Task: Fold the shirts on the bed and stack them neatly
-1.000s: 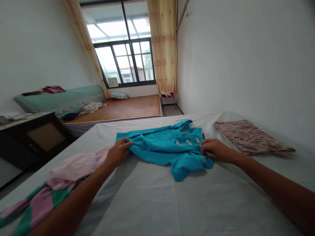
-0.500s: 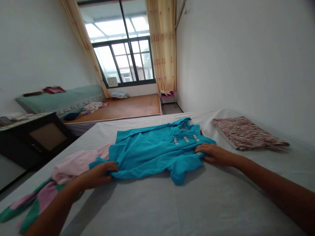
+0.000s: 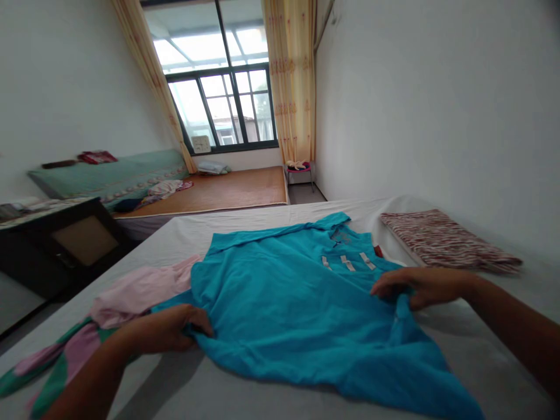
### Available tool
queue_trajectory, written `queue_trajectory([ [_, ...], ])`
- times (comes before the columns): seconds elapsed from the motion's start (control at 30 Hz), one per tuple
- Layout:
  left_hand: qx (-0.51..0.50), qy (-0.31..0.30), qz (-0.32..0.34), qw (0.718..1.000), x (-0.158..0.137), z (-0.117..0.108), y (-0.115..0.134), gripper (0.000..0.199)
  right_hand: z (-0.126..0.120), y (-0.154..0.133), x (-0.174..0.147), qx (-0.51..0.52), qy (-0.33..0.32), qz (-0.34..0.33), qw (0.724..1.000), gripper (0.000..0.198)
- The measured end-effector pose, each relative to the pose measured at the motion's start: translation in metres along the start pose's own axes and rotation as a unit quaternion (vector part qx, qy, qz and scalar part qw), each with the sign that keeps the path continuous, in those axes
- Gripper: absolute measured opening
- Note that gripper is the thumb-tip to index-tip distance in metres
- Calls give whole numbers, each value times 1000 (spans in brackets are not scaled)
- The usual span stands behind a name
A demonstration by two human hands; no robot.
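In the head view, the bright blue short-sleeved shirt lay spread across the white bedsheet, directly in front of the person, between the two hands. The left hand had its fingers and thumb closed on the near edge toward the shirt's lower end. The right hand gripped a bunched fold near the shoulder, its fingers curled over the cloth. With one hold toward each end, the near side was probably under a light pull between them, which would explain why the body lay fairly flat while the cloth puckered at the right-hand grip.

The pale pink garment was heaped to the left, beside a green-and-pink garment, and the striped maroon-and-white cloth lay flat on the right, near the wall. Their places at either side seemed to leave the middle of the bed for the shirt.

The shirt looked plain and soft, with shallow wrinkles over its body. Its neck opening faced right, with three short white strips in a row below it. A sleeve-like flap slanted toward the lower right, and the far edge was folded into a narrow ridge.
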State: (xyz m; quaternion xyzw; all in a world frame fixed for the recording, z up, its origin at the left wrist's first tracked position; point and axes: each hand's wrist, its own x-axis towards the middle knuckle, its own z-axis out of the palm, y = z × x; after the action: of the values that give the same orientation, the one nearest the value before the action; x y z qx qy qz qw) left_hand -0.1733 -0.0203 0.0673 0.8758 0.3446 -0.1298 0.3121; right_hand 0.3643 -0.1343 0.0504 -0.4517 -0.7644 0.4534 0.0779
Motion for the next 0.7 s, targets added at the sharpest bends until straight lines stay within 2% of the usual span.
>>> queue_trajectory([
  [0.07,-8,-9,13,1000,0,-1,-3,30,6,-3,5,-11,10,-25,1000,36],
  [0.13,-24,14,25,999,1,-8,-8,23,6,-2,12,8,31,-24,999,31],
  [0.17,-34,48,22,998,3,-13,-12,25,3,0,15,36,62,-10,997,33],
  [0.23,-42,163,-6,986,10,-26,-22,35,-5,10,23,101,166,37,980,37],
  [0.33,-6,352,-102,930,25,-43,-48,54,-19,28,35,109,308,93,941,40],
  [0.4,5,411,-159,898,31,-46,-68,65,-24,38,39,65,351,122,926,43],
  [0.47,-40,416,-188,889,31,-40,-85,73,-24,45,36,55,371,151,915,48],
  [0.53,-116,391,-188,893,26,-30,-97,76,-21,50,25,90,365,159,913,54],
  [0.6,-164,365,-178,899,18,-19,-102,76,-15,55,11,116,327,141,927,62],
  [0.7,-133,354,-158,912,12,-7,-95,77,-6,61,-6,72,272,116,953,64],
])
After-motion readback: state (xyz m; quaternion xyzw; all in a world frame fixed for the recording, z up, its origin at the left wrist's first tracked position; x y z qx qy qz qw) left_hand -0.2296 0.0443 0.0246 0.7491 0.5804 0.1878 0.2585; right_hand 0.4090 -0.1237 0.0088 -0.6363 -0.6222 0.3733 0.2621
